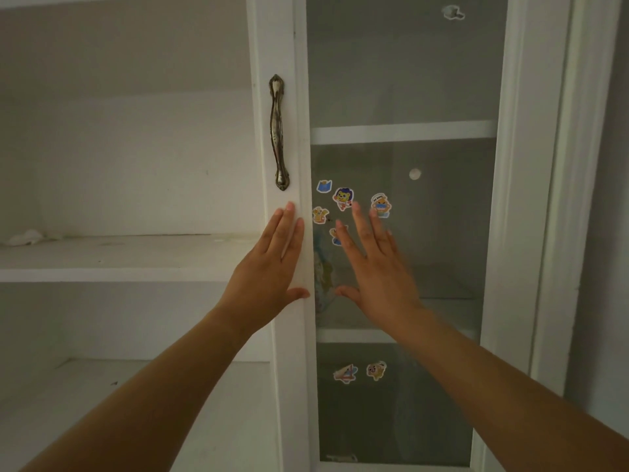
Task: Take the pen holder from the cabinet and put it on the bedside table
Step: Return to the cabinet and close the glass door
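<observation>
My left hand [269, 267] lies flat and spread on the white frame of the cabinet door [284, 137], fingers [289, 216] straight, thumb hooked at the frame's inner edge, holding nothing. My right hand [371, 267] is spread just as wide against the glass pane [425, 80], also empty, and slightly blurred. Behind the frosted glass, between my two thumbs, a pale shape with blue and yellow patches [323, 267] shows dimly on the middle shelf; I cannot tell whether it is the pen holder. I count seven cartoon stickers [343, 198] on the glass, five near my fingertips and two lower down, my right hand partly covering one. One bronze handle [278, 131] stands upright on the frame above my left fingers. To the left, two open shelves [119, 257] offer free room; the upper one holds only a small crumpled white scrap [25, 237] near its left edge.
</observation>
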Motion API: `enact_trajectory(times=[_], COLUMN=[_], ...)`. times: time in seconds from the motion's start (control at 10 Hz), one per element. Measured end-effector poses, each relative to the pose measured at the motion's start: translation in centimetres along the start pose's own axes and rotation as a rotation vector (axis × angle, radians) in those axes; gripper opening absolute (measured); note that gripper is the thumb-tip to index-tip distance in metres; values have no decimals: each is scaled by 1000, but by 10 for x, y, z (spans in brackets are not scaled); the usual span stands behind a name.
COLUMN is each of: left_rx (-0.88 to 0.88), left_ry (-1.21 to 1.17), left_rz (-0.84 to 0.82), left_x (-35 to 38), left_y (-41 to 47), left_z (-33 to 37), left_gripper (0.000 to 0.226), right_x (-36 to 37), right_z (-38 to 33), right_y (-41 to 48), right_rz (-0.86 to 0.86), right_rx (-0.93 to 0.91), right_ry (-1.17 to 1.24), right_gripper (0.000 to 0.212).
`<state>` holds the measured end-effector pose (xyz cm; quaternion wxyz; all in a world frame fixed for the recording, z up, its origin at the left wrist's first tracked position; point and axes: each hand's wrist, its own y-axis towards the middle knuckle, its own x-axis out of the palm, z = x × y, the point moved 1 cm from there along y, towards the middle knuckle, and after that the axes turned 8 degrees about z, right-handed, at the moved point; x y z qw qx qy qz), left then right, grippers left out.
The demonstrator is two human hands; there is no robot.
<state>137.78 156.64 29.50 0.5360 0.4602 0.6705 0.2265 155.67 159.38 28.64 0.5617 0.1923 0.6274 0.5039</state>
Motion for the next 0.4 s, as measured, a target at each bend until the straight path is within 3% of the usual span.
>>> enact_trajectory(times=[0.2,0.4], left_rx=[-70,-97], left_ry=[33,-33], left_rz=[-78,-33], left_x=[-14,-50], left_y=[0,-5], left_z=[3,13], left_gripper=[98,83], right_x=[-15,-51], right_z=[0,-11], right_y=[-1,-11], right_rz=[-35,-4], right_rx=[-11,43], right_ry=[104,190], right_gripper=[86,66])
